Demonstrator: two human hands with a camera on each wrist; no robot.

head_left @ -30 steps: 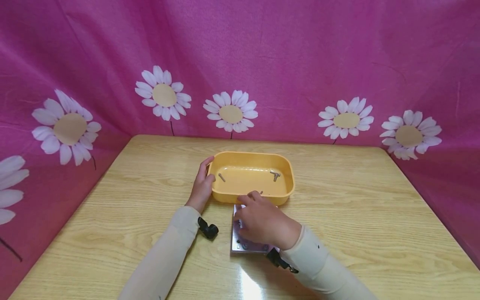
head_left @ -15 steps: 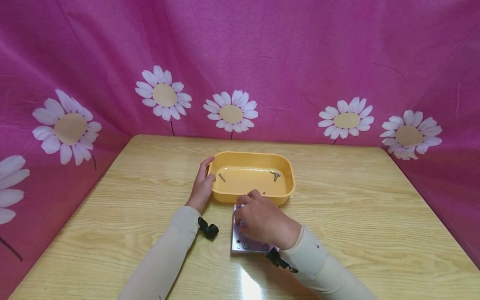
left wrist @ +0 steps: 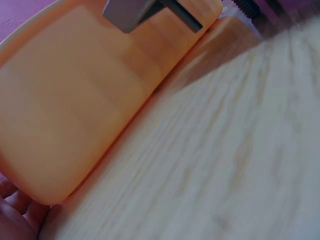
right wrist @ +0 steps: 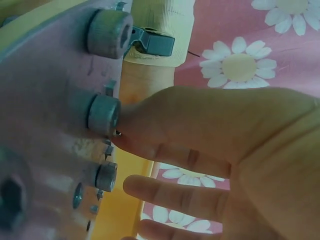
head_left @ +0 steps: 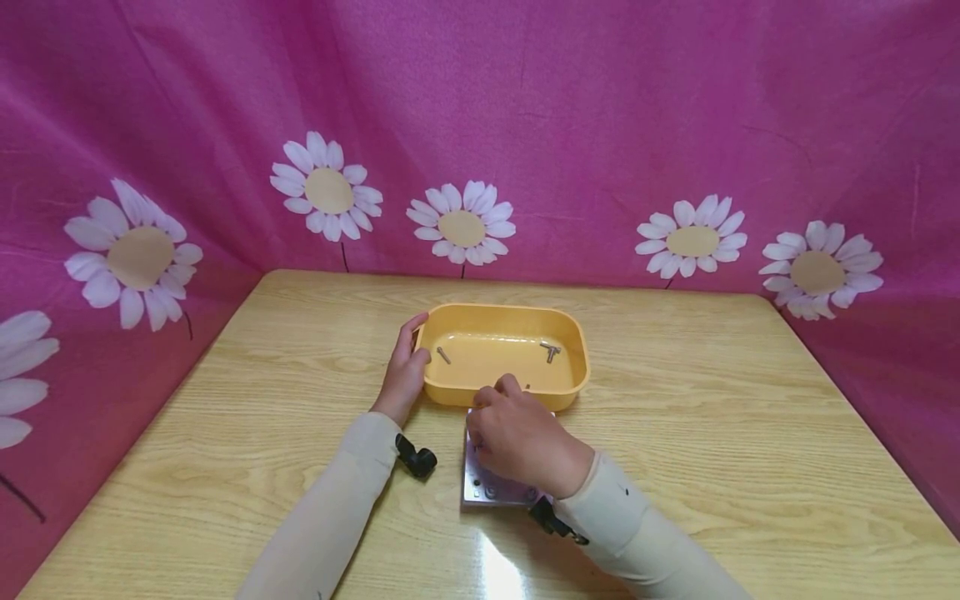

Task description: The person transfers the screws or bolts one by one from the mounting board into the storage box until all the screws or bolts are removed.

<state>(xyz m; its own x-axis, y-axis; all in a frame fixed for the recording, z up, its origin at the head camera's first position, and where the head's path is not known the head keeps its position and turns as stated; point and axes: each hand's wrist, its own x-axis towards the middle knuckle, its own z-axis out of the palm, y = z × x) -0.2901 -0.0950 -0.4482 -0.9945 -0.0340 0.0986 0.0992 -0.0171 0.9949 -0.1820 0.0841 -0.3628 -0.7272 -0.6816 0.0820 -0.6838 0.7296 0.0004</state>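
A metal plate (head_left: 472, 475) with several socket-head screws lies in front of a yellow tray (head_left: 577, 379). Over the plate is my right hand (head_left: 528, 437). In the right wrist view, its thumb and index finger meet at the side of one socket-head screw (right wrist: 102, 116) and pinch it, while the other fingers extend. Screw heads stand proud of the plate above and below that one. My left hand (head_left: 403, 379) grips the tray's left end. In the left wrist view, a threaded shank (left wrist: 184, 16) sticks out beside a metal edge; much of the plate is hidden under my right hand.
Inside the tray, a loose screw (head_left: 443, 355) lies at the left and a small group of screws (head_left: 551, 352) at the right. A wooden table (head_left: 712, 417) carries everything. Pink cloth (head_left: 555, 125) with white flowers hangs behind and at both sides.
My right hand has shifted slightly left over the plate, and its fingers have drawn closer together. The left hand and the tray have stayed in place.
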